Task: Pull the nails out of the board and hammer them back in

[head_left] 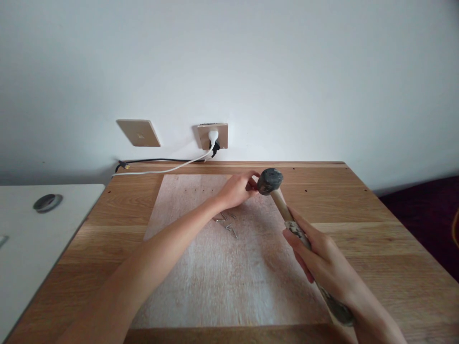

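My right hand (317,253) is wrapped round the wooden handle of a hammer (283,203). The hammer's grey head (269,180) hovers near the far edge of a pale plywood board (215,282). My left hand (236,188) is pinched shut just left of the hammer head, fingertips together at the board; what they hold is too small to make out. Several loose nails (227,222) lie on the board under my left wrist. A row of small dark dots (199,190) runs along the board's far edge.
The board lies on a wooden table (376,239) against a white wall. Two wall plates (211,135) sit above the table's back edge, with white and black cables (158,165) running left. A white surface (32,229) with a round grommet adjoins on the left.
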The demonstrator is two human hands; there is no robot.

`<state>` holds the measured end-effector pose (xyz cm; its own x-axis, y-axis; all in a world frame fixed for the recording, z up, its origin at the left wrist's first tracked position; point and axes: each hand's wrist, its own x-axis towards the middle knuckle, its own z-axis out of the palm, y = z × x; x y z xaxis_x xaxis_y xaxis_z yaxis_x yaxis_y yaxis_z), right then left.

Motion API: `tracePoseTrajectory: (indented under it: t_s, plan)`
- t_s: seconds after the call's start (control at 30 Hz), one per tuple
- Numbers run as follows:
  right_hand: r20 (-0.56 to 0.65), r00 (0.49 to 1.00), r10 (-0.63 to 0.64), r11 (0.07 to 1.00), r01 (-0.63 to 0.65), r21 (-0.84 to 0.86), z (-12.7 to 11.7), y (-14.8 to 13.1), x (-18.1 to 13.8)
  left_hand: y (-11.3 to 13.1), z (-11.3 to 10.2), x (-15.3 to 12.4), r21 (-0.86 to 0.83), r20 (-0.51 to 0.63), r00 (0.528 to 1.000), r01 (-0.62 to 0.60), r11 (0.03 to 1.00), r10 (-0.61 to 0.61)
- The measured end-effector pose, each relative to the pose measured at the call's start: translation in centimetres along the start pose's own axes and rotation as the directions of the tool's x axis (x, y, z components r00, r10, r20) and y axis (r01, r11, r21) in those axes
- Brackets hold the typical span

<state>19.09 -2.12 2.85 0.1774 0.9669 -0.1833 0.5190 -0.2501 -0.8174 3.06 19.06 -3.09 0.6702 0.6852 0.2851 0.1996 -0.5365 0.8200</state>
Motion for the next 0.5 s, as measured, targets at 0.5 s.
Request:
tracePoseTrajectory:
  t_s: [0.5]
  plan:
    - [-0.009,1.000,-0.005,0.999,0.005,0.043,0.41,0.36,0.53,-0.11,0.04,0.05,-0.065,0.022,1.000,0.023,0.998,-0.022]
